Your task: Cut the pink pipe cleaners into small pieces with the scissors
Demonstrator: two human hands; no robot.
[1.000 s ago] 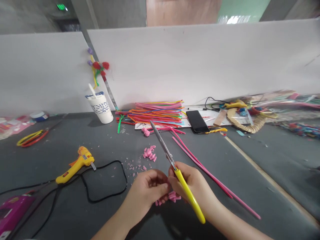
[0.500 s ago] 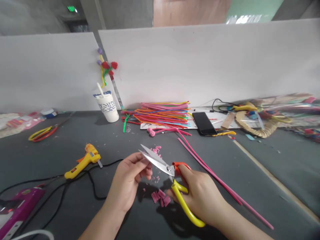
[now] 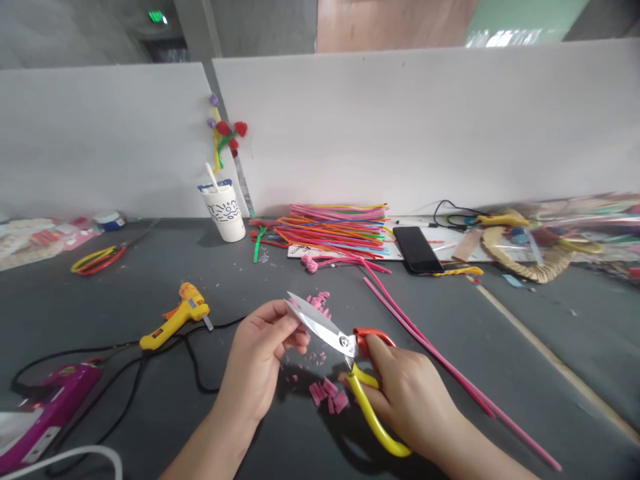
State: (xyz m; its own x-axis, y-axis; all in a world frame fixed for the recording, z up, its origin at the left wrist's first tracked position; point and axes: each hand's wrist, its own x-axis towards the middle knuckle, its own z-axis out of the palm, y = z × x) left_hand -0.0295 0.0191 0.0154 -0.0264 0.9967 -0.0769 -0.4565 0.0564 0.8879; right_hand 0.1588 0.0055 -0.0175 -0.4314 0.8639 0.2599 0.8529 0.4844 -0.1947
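My right hand (image 3: 407,393) grips a pair of scissors (image 3: 325,328) with one red and one yellow handle. Their blades point up and left, nearly together, with the tips at the fingers of my left hand (image 3: 263,353). Those left fingers are pinched; whatever is between them is hidden behind the fingers and blades. Below the blades lie short pink cut pieces (image 3: 329,396) on the dark table. Behind the blades is a small heap of pink snippets (image 3: 319,305). Two long pink pipe cleaners (image 3: 425,345) stretch across the table to the right of the scissors.
A yellow glue gun (image 3: 176,317) with black cables and a purple power strip (image 3: 55,417) lie left. Farther back are a white cup (image 3: 225,212), a pile of coloured pipe cleaners (image 3: 335,230), a phone (image 3: 417,250) and a wreath-like ring (image 3: 530,270). A white partition (image 3: 400,133) stands behind.
The scissor blades have come closer together at my left fingers. The whole view has shifted slightly, so things sit a little farther right.
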